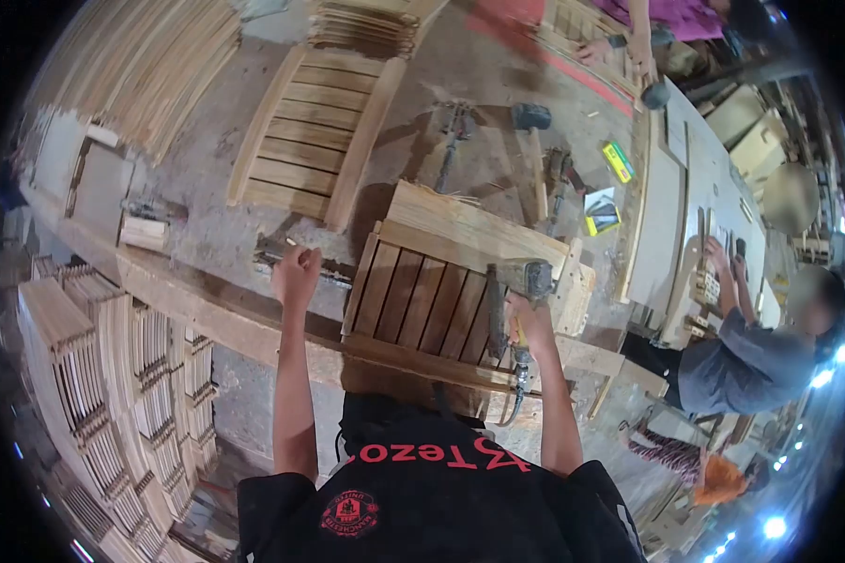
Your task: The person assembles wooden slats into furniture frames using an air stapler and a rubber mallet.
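My right hand (528,324) is wrapped round the handle of a pneumatic nail gun (526,280), with an air hose (518,394) running down from its grip. The nail gun is over the right end of a slatted wooden panel (422,298), which lies at the bench's near edge. A wide pale board (469,225) lies along the panel's far side. To the left of the panel, my left hand (296,277) is closed above the bench, fingers pinched together. What it holds, if anything, is too small to make out. Beneath it lies a dark metal strip (333,274).
Another slatted panel (305,131) lies farther back, near stacked slats (141,70). A mallet (533,141) and small boxes (603,211) sit on the right. Stacked wooden frames (113,375) stand lower left. Co-workers (742,366) work at the right and far side.
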A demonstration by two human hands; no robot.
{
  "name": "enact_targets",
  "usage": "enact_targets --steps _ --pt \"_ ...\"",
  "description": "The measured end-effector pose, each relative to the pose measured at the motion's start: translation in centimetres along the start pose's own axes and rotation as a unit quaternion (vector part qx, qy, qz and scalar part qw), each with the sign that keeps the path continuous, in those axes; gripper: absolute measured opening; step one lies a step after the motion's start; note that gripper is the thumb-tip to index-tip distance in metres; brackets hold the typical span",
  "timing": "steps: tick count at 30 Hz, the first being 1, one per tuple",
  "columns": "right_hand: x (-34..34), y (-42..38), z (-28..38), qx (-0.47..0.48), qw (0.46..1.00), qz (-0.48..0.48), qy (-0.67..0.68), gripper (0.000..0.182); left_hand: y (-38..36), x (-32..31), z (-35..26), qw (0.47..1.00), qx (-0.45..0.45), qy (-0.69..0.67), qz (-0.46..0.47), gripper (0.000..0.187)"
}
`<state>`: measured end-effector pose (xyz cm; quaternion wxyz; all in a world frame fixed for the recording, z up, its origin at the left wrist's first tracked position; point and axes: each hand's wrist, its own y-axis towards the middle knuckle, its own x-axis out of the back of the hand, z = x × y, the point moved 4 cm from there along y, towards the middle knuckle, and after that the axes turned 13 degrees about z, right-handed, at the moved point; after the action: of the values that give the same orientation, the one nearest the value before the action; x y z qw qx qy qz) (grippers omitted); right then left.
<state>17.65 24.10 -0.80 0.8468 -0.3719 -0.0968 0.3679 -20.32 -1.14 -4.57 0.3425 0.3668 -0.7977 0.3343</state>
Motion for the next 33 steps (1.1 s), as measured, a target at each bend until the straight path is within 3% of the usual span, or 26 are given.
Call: enact_targets --steps 7,13,23,26,33 --pt "-7.1 3.6 2.3 -0.034 0.991 0.061 -0.113 0.033 0.5 0.7 0.1 0.987 -0.094 -0.069 0.111 0.024" --pt "-8.9 3.9 3.2 -0.062 0.990 0.056 -0.118 0.030 0.8 0.1 1.0 0.985 -0.118 -0.128 -0.001 0.023" --pt "-9.9 2.0 3.8 -0.055 0.990 -0.041 -0.126 0.028 0.6 0.8 0.5 0.987 -0.082 -0.141 0.005 0.020" --pt "-11.0 2.5 3.6 -0.054 0.996 -0.006 -0.073 0.031 0.6 1.0 0.3 0.984 -0.088 -0.153 0.002 0.021" --pt "-14.3 6.3 3.1 -0.063 0.993 0.055 -0.089 0.032 0.4 1.0 0.4 0.982 -0.075 -0.170 -0.014 0.020"
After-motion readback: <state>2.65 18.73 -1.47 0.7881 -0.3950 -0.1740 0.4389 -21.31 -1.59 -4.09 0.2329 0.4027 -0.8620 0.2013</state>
